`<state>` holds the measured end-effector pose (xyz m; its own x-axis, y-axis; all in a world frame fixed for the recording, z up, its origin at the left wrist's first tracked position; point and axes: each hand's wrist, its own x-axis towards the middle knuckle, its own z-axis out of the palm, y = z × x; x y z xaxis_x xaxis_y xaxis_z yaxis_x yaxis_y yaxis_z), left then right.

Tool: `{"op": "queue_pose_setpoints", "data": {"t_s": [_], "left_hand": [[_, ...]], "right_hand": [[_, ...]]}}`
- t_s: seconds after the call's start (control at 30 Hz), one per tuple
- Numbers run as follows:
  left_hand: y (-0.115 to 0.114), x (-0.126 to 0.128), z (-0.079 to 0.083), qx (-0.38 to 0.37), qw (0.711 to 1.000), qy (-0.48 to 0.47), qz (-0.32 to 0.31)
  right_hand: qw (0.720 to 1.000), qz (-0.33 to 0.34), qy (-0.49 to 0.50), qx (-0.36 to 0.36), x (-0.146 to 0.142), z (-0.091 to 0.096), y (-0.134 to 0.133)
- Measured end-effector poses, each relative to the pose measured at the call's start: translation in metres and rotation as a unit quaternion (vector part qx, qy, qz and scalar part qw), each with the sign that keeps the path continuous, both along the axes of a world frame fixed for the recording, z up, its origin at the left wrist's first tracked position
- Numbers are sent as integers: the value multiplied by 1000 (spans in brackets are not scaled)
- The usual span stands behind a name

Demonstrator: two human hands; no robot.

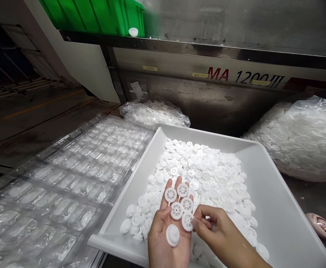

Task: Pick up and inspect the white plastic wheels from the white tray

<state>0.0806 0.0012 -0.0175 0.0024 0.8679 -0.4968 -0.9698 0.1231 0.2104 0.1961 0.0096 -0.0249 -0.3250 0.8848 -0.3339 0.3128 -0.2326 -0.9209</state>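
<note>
Nearest: our left hand (163,238) is open, palm up, with five white spoked plastic wheels (176,210) and one white solid-faced plastic disc (173,235) on it. The flat palm works as a small shelf: the parts sit in one layer, faces visible, nothing stacked. The disc lies low on the palm, the wheels up toward the fingers.

Our right hand (215,227) is closed to a pinch on the outermost wheel (187,221), at the rim. A rim grip leaves the spokes visible, probably why it's held there.

Both hands are over the near edge of a shallow white plastic tray (280,208). Just past the fingertips, a loose heap of white plastic parts (204,175) fills the tray's middle and spreads toward its near left corner. Its low walls keep the pile contained.

Beyond the tray's left edge, a clear ribbed plastic blister tray (68,186) shows rows of empty-looking pockets. Past the far right corner, a clear plastic bag of white parts (293,141) slumps against the machine. A smaller clear bag of white parts (154,113) sits past the far left corner.

Farthest: a steel machine panel marked MA 1200 III (243,76), with a green plastic crate (93,11) on the ledge above.
</note>
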Motion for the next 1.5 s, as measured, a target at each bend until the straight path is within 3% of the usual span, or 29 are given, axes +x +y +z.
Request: {"op": "queue_pose_setpoints", "data": {"t_s": [0.3,0.4,0.53,0.6,0.7,0.73,0.77,1.27,1.5], "left_hand": [[-1,1,-2,17,1000,-14,-7],[1,0,-1,8,1000,-5,-7],[1,0,1,-4,1000,-12,-25],[1,2,2,-1,1000,-8,-19],[-1,5,1,0,1000,0,-23],[-2,5,1,-2,1000,-1,-28],[-2,6,0,-3,999,-4,-34],[-2,1,-9,46,995,-21,-85],[-4,5,-3,15,996,-30,-77]], "right_hand": [[1000,7,-4,27,1,-9,-1],[996,6,-25,82,3,-5,-1],[975,-3,-58,214,3,2,-6],[932,22,-98,349,1,1,-10],[808,80,-189,552,-4,-4,-15],[779,86,-207,585,-5,-5,-16],[770,84,-211,596,-6,-7,-16],[787,42,-206,580,-13,-9,-16],[838,13,-142,527,-13,-11,-14]]}}
